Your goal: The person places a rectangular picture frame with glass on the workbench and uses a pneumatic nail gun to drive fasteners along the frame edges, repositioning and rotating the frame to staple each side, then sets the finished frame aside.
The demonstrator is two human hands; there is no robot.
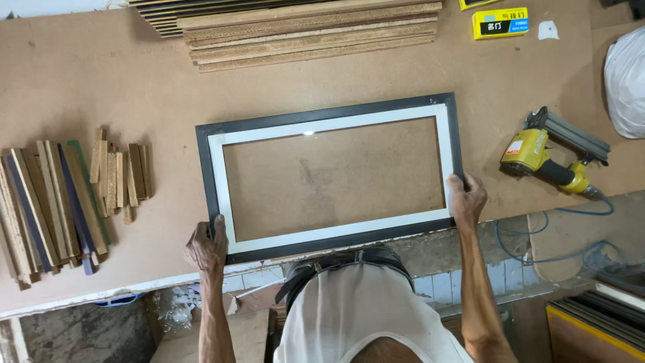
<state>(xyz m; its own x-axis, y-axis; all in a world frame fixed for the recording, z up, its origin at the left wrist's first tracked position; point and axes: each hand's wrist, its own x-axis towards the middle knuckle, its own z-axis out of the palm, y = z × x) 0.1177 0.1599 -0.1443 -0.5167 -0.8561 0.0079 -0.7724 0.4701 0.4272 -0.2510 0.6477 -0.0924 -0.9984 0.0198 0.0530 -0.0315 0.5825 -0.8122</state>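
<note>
Hands: left hand (207, 247), right hand (466, 199) each grip closed on picture frame (329, 121) corners.

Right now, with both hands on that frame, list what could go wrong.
1. The picture frame has its near edge close to the workbench edge; it could slide off.
2. Left hand and right hand grip opposite corners only, so the joints might twist.
3. The yellow nail gun lies close to the right hand; its hose could snag.

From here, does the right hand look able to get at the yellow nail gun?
Probably yes: the right hand grips the frame near corner, and bare table lies between it and the nail gun.
</note>
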